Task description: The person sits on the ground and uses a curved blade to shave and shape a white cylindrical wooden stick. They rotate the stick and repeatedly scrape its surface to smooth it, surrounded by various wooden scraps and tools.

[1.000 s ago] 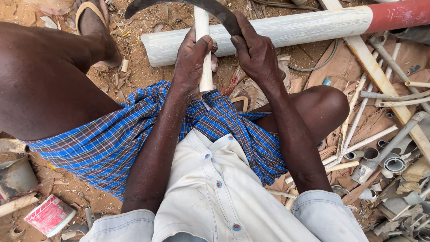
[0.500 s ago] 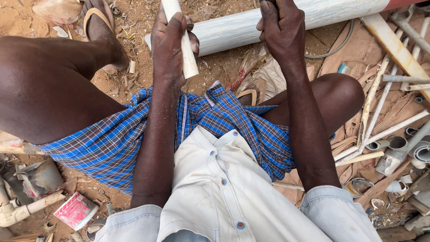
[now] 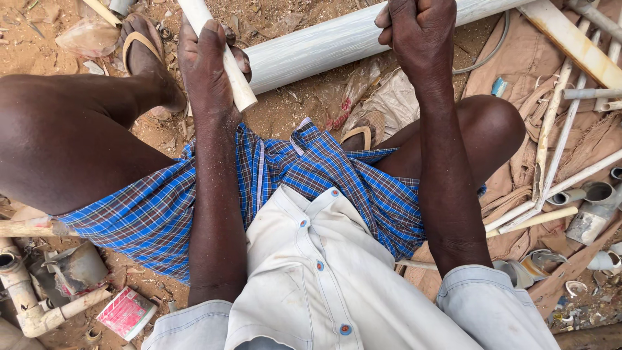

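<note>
Down at the floor's left edge lie a jointed pipe fitting (image 3: pixel 23 295) and a small red-and-white packet (image 3: pixel 126 312), both well apart from the hands. Above them, a sandalled foot (image 3: pixel 146 61) is planted flat on the sandy floor (image 3: pixel 291 110), which seems to steady the seated person.

Next comes the left hand (image 3: pixel 207 68). Its fingers (image 3: pixel 241 58) are clenched round a thin white pipe (image 3: pixel 233 78), the thumb pressed along the near side; the cut end juts just below the hand towards the blue checked cloth (image 3: pixel 311 175) over the lap, and the rest runs up past the top edge. Held upright so, the pipe appears braced for work on it.

Behind it, a thick pale pipe (image 3: pixel 324 45) lies slantwise on the floor between the two hands.

Further right, the right hand (image 3: pixel 421 39) is balled tight; what it grips is hidden at the top edge. Loose white pipes (image 3: pixel 551 129) and brown cloth fill the floor's right edge.
</note>
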